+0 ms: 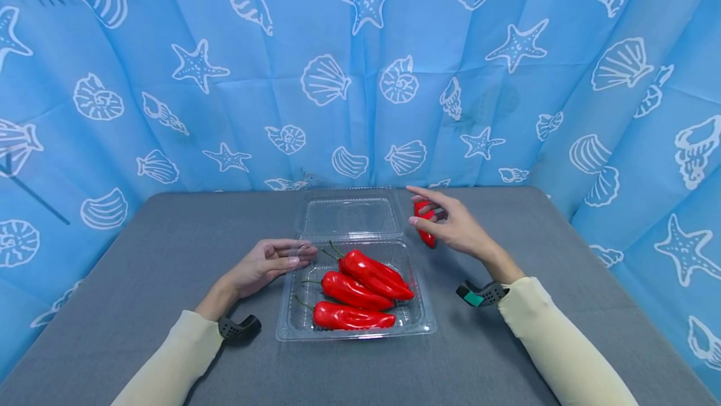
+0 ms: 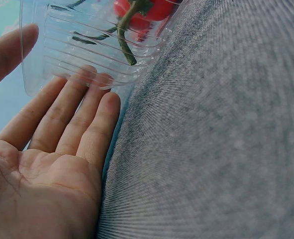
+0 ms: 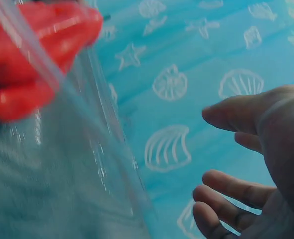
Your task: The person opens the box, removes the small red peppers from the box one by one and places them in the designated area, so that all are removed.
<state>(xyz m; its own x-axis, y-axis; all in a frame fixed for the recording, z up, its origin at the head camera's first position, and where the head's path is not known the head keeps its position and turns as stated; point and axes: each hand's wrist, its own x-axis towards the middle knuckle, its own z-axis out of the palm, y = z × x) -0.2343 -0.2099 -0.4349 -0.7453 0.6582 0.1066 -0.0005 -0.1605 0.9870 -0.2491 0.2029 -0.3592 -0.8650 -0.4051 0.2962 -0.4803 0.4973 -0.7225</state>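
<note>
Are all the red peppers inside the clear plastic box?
No, one red pepper is outside the box, by the person's right hand.

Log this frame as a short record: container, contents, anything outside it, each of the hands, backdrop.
container: clear plastic container, open, its lid folded back on the far side
contents: red peppers with green stems; four appear visible, the rear two overlapping
outside: one loose pepper, red, right of the container on the grey tabletop
left hand: at the container's left wall; firm contact unclear
right hand: fingers spread by the loose pepper, partly covering it, not gripping
backdrop: blue curtain, white shell and starfish prints
</note>
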